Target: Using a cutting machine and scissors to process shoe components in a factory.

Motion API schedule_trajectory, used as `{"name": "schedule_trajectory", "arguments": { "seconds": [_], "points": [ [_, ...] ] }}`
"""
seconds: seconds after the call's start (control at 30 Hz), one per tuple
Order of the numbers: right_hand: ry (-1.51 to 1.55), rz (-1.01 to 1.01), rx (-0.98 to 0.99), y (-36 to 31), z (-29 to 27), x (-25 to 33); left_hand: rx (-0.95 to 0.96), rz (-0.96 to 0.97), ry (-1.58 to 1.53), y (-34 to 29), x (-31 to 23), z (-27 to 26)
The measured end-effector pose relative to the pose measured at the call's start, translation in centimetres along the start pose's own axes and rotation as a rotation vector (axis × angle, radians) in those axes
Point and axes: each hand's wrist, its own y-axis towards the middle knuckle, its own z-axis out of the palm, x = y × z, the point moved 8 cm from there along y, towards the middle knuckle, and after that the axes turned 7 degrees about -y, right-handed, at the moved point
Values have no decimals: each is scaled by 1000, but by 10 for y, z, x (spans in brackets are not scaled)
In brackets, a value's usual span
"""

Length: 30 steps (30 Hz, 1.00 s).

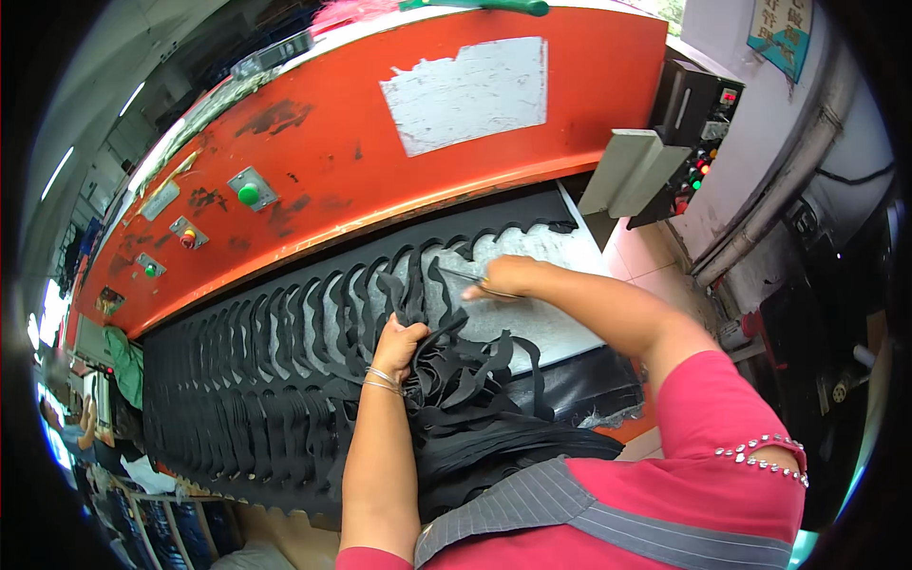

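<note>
My left hand is closed round a bunch of black wavy fabric strips, whose loose ends hang and curl below it. In my right hand is a pair of scissors, its thin blades pointing left at a strip still joined to the black sheet. That cut black sheet lies across the machine bed, with rows of curved strips and slots in it. Between the strips and to the right, a pale board shows underneath. Part of the scissors is hidden by my right fingers.
An orange machine beam spans the far side, with a green button and other buttons on its face. A control box with lit lamps stands at the right. Dark plastic sheeting lies by the near edge. Another person is at far left.
</note>
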Motion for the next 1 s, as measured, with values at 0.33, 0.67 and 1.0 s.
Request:
{"name": "schedule_trajectory", "arguments": {
  "seconds": [0.33,0.67,1.0],
  "points": [
    [565,-89,429,36,3,9,-17,5,-92,-5,-5,5],
    [595,-47,352,63,-15,44,-98,254,254,5,-8,0],
    [563,66,452,61,-22,38,-117,333,412,-2,-19,1]
  ]
}}
